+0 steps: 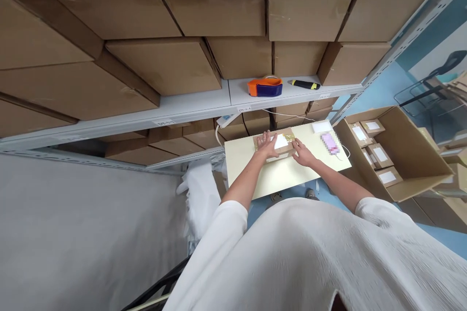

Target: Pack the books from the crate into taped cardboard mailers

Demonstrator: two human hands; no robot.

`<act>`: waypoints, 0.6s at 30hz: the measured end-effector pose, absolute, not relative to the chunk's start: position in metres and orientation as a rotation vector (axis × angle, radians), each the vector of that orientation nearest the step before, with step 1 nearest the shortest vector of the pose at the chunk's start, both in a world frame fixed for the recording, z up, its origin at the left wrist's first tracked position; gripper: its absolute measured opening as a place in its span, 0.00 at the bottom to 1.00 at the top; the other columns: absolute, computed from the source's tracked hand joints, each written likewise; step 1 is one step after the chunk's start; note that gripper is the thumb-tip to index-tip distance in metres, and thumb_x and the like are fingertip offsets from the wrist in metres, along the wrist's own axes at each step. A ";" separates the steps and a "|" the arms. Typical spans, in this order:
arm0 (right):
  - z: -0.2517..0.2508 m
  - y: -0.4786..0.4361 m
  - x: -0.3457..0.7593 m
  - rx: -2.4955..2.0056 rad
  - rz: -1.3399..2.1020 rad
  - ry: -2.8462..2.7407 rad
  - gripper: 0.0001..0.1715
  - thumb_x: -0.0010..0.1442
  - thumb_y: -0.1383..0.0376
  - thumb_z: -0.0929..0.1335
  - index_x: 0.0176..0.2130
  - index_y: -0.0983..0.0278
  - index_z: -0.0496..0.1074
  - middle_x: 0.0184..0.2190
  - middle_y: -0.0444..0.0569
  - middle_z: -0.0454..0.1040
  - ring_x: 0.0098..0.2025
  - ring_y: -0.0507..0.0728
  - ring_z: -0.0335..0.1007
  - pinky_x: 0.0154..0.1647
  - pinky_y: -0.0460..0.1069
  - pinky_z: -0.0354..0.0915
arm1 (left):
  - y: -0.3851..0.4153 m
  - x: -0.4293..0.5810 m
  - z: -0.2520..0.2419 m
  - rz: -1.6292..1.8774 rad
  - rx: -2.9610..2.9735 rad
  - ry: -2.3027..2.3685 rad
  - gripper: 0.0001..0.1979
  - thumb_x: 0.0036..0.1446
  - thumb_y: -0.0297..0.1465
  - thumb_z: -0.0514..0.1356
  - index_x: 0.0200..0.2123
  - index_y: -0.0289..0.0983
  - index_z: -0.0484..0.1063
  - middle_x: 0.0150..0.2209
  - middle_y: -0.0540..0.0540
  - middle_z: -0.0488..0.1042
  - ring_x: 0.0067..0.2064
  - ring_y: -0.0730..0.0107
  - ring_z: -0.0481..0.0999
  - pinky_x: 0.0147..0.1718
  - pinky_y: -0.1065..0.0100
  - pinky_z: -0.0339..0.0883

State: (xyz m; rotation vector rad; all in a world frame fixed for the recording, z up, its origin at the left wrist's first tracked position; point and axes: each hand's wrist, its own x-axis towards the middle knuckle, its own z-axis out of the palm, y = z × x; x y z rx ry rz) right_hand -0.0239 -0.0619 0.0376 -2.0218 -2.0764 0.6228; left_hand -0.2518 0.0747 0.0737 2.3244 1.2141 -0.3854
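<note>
The left hand [267,145], fingers spread, rests on the left part of a small cardboard box [286,149], which lies on the cream tabletop [280,175] with its white label [280,141] facing up. The box's long axis runs left to right, roughly parallel to the tabletop's long edges. The right hand [302,153] touches its right end; whether it pinches, I cannot tell.

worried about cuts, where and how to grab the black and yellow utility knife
Probably pinched by the black middle of the knife, from the open front of the pale grey shelf: it lies flat, roughly along the edge, with brown cardboard boxes behind. I can't tell whether the blade is out.
</note>
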 end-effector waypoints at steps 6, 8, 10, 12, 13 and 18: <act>0.035 -0.077 -0.017 -1.973 0.704 -2.026 0.48 0.70 0.59 0.67 0.82 0.62 0.51 0.81 0.65 0.49 0.76 0.75 0.61 0.74 0.70 0.64 | 0.064 -0.247 0.090 -0.340 2.432 1.205 0.70 0.40 0.46 0.80 0.81 0.45 0.47 0.81 0.26 0.47 0.82 0.27 0.44 0.76 0.36 0.36; 0.036 -0.085 -0.011 -1.954 0.720 -1.977 0.48 0.70 0.59 0.68 0.81 0.61 0.52 0.81 0.64 0.51 0.76 0.74 0.60 0.75 0.70 0.64 | 0.053 -0.243 0.096 -0.293 2.464 1.205 0.68 0.39 0.47 0.79 0.80 0.45 0.51 0.78 0.27 0.54 0.79 0.27 0.51 0.75 0.39 0.42; 0.041 -0.094 -0.002 -1.912 0.708 -1.912 0.49 0.69 0.59 0.69 0.81 0.59 0.52 0.80 0.63 0.53 0.77 0.74 0.59 0.75 0.71 0.63 | 0.041 -0.234 0.104 -0.253 2.505 1.185 0.66 0.40 0.47 0.79 0.79 0.46 0.53 0.76 0.28 0.57 0.77 0.29 0.55 0.74 0.41 0.45; 0.047 -0.104 0.010 -1.867 0.659 -1.850 0.51 0.68 0.57 0.70 0.81 0.58 0.51 0.79 0.64 0.53 0.78 0.74 0.57 0.76 0.72 0.61 | 0.029 -0.221 0.113 -0.216 2.554 1.150 0.65 0.40 0.47 0.79 0.79 0.47 0.54 0.76 0.29 0.58 0.77 0.30 0.55 0.74 0.41 0.45; 0.051 -0.110 0.017 -1.849 0.624 -1.826 0.51 0.68 0.56 0.71 0.81 0.57 0.51 0.79 0.64 0.53 0.78 0.75 0.56 0.76 0.73 0.61 | 0.023 -0.212 0.118 -0.196 2.575 1.138 0.65 0.40 0.47 0.79 0.79 0.47 0.54 0.76 0.29 0.57 0.77 0.30 0.55 0.74 0.40 0.44; 0.072 -0.144 0.060 -1.821 0.408 -1.718 0.50 0.70 0.52 0.71 0.81 0.57 0.52 0.79 0.64 0.54 0.79 0.76 0.53 0.76 0.75 0.58 | -0.012 -0.160 0.146 -0.054 2.646 1.117 0.63 0.42 0.46 0.79 0.79 0.46 0.55 0.76 0.28 0.56 0.77 0.28 0.52 0.74 0.39 0.43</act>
